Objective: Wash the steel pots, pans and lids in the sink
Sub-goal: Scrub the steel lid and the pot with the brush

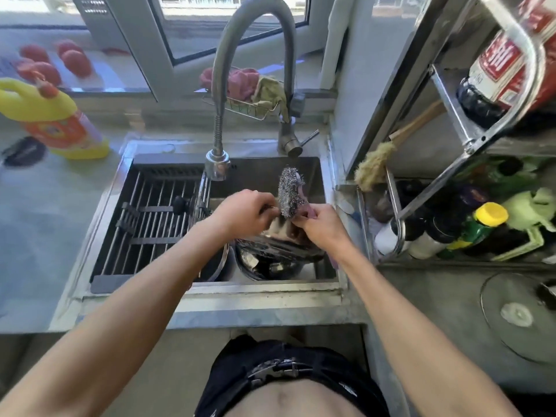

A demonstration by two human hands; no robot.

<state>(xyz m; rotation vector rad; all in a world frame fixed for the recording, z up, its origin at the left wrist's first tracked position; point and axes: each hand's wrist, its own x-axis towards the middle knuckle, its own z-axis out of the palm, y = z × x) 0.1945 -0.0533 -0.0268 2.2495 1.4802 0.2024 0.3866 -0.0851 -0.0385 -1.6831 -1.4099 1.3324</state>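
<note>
Legible markings: none confirmed.

The dark bottle [493, 76] on the rack shelf at the upper right of the frame carries a red label with large white characters, too blurred to read. The yellow detergent jug [57, 118] at the upper left of the frame carries an orange label whose print is likewise unreadable.

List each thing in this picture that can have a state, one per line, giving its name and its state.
Faucet: no water seen running.
Steel wool scrubber: held upright over the sink by both hands.
Left hand: pinching the scrubber's lower edge.
Right hand: gripping the scrubber's pink handle.
Pots: stacked in the sink, unwashed.
Yellow bottle: capped, standing.
</note>
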